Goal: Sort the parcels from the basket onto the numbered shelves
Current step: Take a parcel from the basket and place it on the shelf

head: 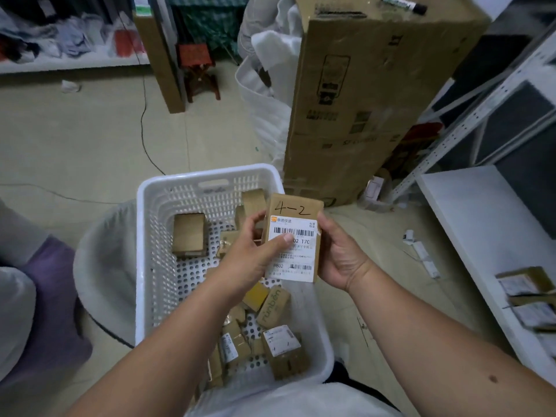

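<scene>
A small brown parcel (296,210) marked "4-2", with a white shipping label, is held upright above the white perforated basket (156,236). My left hand (249,254) grips its left edge, thumb pressed on the label. My right hand (340,254) grips its right edge. Several more small cardboard parcels (189,236) lie inside the basket, some labelled. A white shelf (469,212) at the right carries a few labelled parcels (526,284).
A tall cardboard box (370,100) stands beyond the basket, with a marker pen (404,3) on top. A grey metal rack (481,109) rises at right. White sacks (264,94), a red stool (198,70), a floor cable (144,115) and paper scraps (421,254) lie around.
</scene>
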